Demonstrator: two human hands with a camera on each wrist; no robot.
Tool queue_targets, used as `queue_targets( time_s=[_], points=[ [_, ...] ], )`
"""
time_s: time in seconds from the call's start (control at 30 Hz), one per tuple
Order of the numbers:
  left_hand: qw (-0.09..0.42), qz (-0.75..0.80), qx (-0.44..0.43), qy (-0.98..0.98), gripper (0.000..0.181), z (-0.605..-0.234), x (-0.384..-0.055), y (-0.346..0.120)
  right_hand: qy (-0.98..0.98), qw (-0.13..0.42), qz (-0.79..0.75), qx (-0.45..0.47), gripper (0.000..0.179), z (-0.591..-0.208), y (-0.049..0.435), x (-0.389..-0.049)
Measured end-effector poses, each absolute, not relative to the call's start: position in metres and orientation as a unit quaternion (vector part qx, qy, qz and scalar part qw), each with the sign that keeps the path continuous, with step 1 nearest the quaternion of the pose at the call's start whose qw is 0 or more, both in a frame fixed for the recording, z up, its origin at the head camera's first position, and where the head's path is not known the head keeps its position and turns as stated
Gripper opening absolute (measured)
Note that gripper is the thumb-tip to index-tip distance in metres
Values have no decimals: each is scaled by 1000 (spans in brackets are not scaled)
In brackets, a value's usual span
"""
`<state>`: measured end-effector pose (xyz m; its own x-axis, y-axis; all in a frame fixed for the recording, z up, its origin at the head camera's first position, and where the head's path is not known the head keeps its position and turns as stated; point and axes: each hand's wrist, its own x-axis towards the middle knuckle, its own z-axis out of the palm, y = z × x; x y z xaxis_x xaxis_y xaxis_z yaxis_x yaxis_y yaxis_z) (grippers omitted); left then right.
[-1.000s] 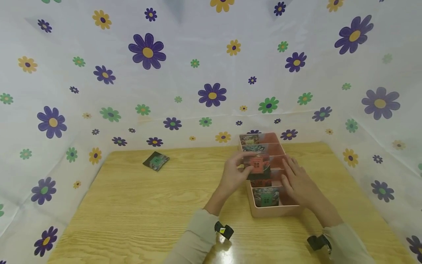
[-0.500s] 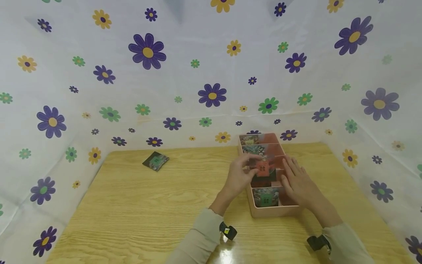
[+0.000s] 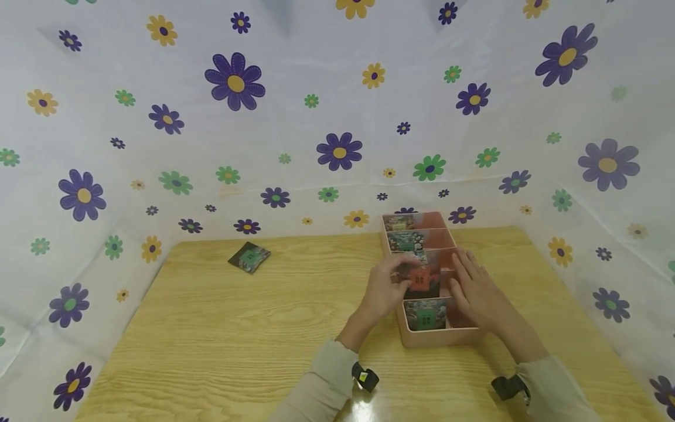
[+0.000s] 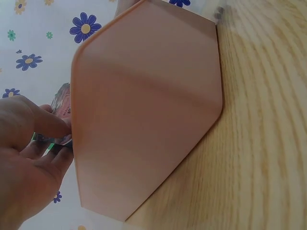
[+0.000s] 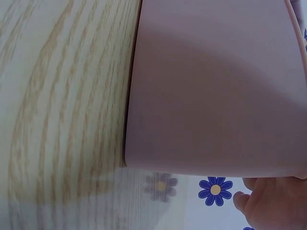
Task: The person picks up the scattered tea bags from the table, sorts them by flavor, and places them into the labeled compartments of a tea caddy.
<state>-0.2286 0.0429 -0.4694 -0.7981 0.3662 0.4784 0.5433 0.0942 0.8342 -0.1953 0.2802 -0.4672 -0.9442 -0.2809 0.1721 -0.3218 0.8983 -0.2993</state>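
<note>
A pink divided box (image 3: 443, 339) stands on the right half of the table, with upright sachets in its compartments. My left hand (image 3: 381, 288) pinches a dark sachet with a red label (image 3: 420, 281) between thumb and fingers, low over the compartment behind the front one. In the left wrist view, the thumb and fingers of that hand (image 4: 36, 158) are right at the box rim, and the sachet is partly hidden. My right hand (image 3: 482, 299) rests on the box's right edge, its fingers straight. A green-labelled sachet (image 3: 426, 316) stands in the front compartment.
Another dark sachet with a green label (image 3: 250, 258) lies on the wooden table (image 3: 253, 328) at the back left. More sachets (image 3: 405, 240) stand in the rear compartments. A flowered white cloth (image 3: 295, 129) surrounds the table behind and at both sides.
My left hand has moved slightly right and down with the red-labelled sachet, lowering it into the compartment behind the front one. My right hand has stayed on the box edge.
</note>
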Motion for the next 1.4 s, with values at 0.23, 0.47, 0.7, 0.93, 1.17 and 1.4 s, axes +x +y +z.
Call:
queue_targets(
  time_s=[0.23,0.47,0.7,0.93,1.17,1.4],
  points=[
    [79,-563,-326,-756,47,-466,-229,38,-971,66,168,157,63,-465,279,-196],
    [74,-586,-322,-740,36,-462,-229,28,-970,67,171,160,62,-466,278,-194],
    [87,-559,-303,-767,28,-463,-242,3,-967,89,175,164,61,-471,280,-194],
    [113,-528,-303,-785,28,-461,-253,-31,-970,77,168,161,60,-465,278,-193],
    [123,-465,-300,-824,28,-461,-267,-64,-971,72,163,160,60,-464,280,-193],
    [127,-433,-279,-847,29,-465,-280,-97,-972,73,157,159,60,-465,279,-194]
  ],
)
